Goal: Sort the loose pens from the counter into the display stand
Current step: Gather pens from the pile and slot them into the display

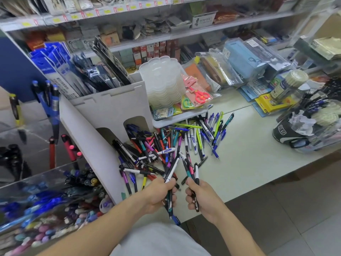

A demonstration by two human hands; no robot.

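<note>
While both grips clench pens (170, 174), more pens inside display stand (110, 109) slots.

Two hands (160, 194), each holding several pens; dozens of loose pens (171, 145) on one table (258, 163); one display stand (103, 115).

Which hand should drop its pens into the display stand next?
Left, probably. The left hand grips a bundle of pens and sits nearer the display stand, whose bins lie to its left. The right hand, also holding pens, would have to cross over it.
</note>
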